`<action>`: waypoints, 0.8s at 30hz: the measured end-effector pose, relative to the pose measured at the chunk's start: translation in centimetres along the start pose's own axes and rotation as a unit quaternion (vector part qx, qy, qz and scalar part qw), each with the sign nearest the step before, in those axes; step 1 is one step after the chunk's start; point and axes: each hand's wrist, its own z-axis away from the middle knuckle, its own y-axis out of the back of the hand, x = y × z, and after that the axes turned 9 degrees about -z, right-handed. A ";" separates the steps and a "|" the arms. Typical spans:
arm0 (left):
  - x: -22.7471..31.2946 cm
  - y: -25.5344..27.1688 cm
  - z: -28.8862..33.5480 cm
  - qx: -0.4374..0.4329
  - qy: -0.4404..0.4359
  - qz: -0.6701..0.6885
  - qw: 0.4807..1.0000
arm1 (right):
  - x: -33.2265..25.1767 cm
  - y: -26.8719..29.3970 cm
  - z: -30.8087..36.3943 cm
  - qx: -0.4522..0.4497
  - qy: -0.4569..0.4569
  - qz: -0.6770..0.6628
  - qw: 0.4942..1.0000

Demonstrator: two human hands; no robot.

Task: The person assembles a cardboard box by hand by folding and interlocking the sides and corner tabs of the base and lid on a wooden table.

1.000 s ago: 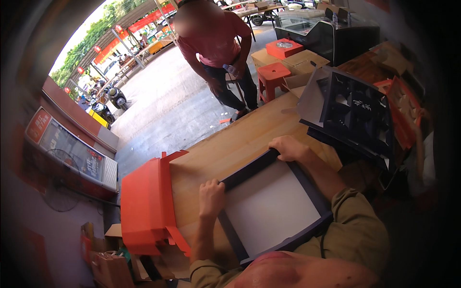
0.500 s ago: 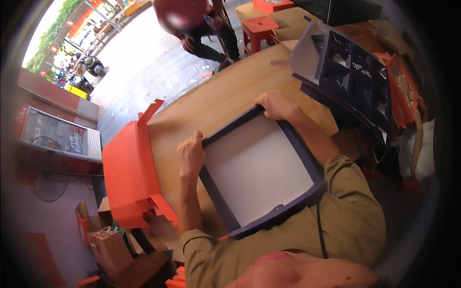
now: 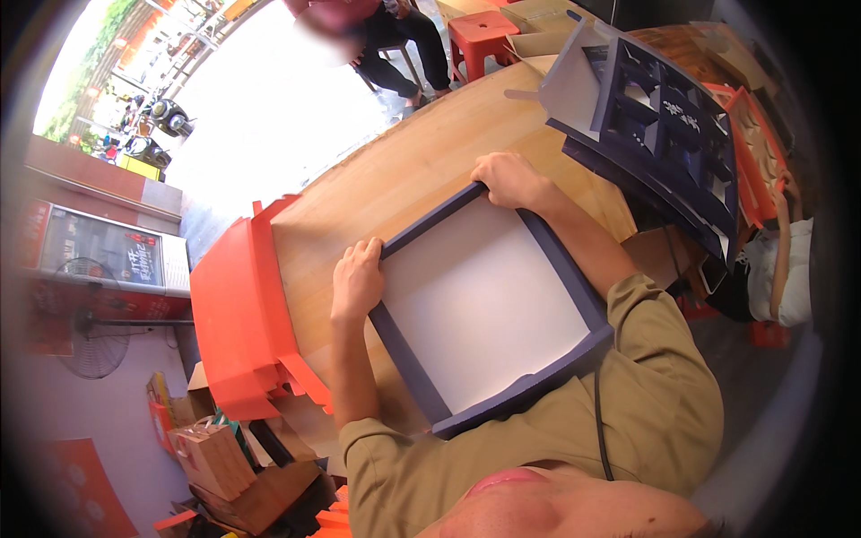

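A shallow square cardboard box [image 3: 489, 309], dark blue on its walls and pale inside, rests on the wooden table [image 3: 421, 152] against my front. My left hand [image 3: 359, 280] grips its far left corner, fingers curled over the rim. At the far right corner my right hand [image 3: 513, 181] is closed round the wall in the same way. The near wall touches my shirt; a small bump shows on its upper edge. My thumbs are mostly hidden. To the left of my left hand lies an orange-red flat cardboard blank [image 3: 240, 309] with cut flaps.
Dark blue box blanks with cut-out compartments [image 3: 659, 134] are stacked at the table's right end. Beyond them another person's arm [image 3: 782, 242] reaches to orange compartment trays [image 3: 752, 161]. A red stool [image 3: 480, 40] and a seated person [image 3: 408, 49] are past the far edge.
The view has shifted slightly, and the outdoor ground looks brighter. Both hands keep their hold on the box corners. The seated person's upper body is higher in the picture.
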 end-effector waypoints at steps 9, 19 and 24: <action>0.6 0.7 -0.2 -0.023 0.015 0.004 1.000 | 0.5 -0.9 -0.2 -0.010 0.031 -0.022 0.999; 0.8 1.4 -0.2 -0.050 0.025 0.029 0.998 | 0.2 -1.1 0.3 0.062 0.178 0.042 0.981; 0.8 0.7 -0.2 -0.043 0.041 0.019 0.998 | -0.2 -1.2 -0.1 -0.006 0.096 0.045 0.994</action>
